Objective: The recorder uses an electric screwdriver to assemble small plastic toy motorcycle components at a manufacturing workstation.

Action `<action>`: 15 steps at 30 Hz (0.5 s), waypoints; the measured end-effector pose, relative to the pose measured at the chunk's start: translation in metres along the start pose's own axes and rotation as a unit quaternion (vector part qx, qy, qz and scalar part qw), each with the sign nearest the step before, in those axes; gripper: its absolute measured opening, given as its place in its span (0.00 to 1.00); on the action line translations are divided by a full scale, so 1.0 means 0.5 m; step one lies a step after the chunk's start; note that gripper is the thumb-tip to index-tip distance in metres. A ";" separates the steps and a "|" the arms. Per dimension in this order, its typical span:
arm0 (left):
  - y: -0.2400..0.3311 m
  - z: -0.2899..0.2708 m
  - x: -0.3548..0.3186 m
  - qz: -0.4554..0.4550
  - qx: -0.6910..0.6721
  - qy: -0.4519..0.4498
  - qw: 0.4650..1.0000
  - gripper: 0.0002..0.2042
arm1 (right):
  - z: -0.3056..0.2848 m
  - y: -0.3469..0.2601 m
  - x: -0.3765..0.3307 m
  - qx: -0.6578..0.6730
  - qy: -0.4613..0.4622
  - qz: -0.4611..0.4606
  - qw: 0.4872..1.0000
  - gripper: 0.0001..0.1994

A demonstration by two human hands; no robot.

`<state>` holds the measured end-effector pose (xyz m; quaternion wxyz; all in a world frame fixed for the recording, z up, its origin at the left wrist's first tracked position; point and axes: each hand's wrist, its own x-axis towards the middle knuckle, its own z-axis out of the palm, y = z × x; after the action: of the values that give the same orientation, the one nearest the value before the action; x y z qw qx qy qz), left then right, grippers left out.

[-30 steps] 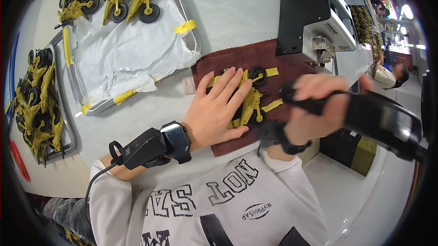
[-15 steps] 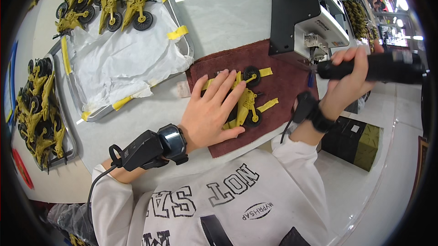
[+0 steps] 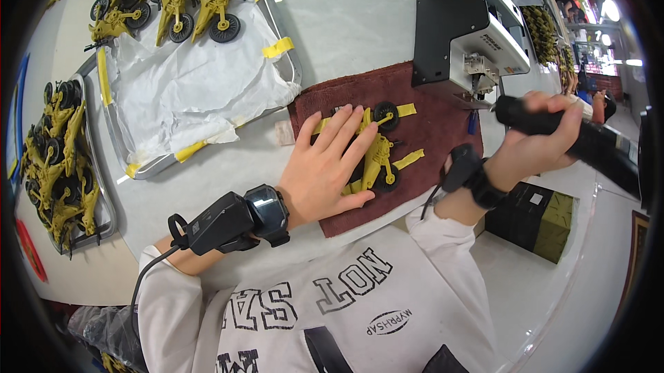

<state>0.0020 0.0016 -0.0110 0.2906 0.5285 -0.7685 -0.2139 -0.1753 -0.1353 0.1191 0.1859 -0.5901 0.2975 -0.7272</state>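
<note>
My left hand (image 3: 319, 174) lies flat, fingers spread, over yellow toy motorcycles (image 3: 377, 159) with black wheels on a dark red cloth (image 3: 443, 131). Its palm and fingers hide part of them. Strips of yellow tape stick out to their right. In my right hand (image 3: 536, 143) is a black powered screwdriver (image 3: 612, 160), fingers wrapped around its body. The driver's tip points left, close to the metal outlet (image 3: 482, 72) of a black and white screw feeder (image 3: 453, 27); whether a screw sits on the tip is too small to tell.
At the back left, a paper-lined tray (image 3: 187, 96) with yellow tape holds several toy motorcycles (image 3: 176, 10). Another tray (image 3: 107, 214) of them stands far left. A small blue item (image 3: 472, 122) lies by the feeder. Below my right arm sits a black and olive box (image 3: 532, 221).
My right hand has drawn the screwdriver slightly right, its tip away from the feeder outlet, and its rear end has tilted down. My left hand stays on the toy motorcycles.
</note>
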 end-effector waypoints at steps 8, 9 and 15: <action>-0.002 0.001 -0.002 -0.003 0.008 -0.005 1.000 0.42 | 0.004 0.074 0.039 -0.003 0.029 0.016 0.999 0.23; -0.003 0.001 -0.001 -0.002 0.008 -0.004 1.000 0.42 | 0.000 0.085 0.028 -0.031 0.007 0.030 0.999 0.22; -0.002 -0.001 0.000 -0.003 0.005 -0.010 1.000 0.42 | -0.028 0.039 -0.029 -0.011 -0.028 0.129 0.991 0.20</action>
<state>0.0032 0.0014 -0.0114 0.2796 0.5302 -0.7706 -0.2164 -0.1869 -0.1382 0.0938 0.2804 -0.5687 0.3738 -0.6769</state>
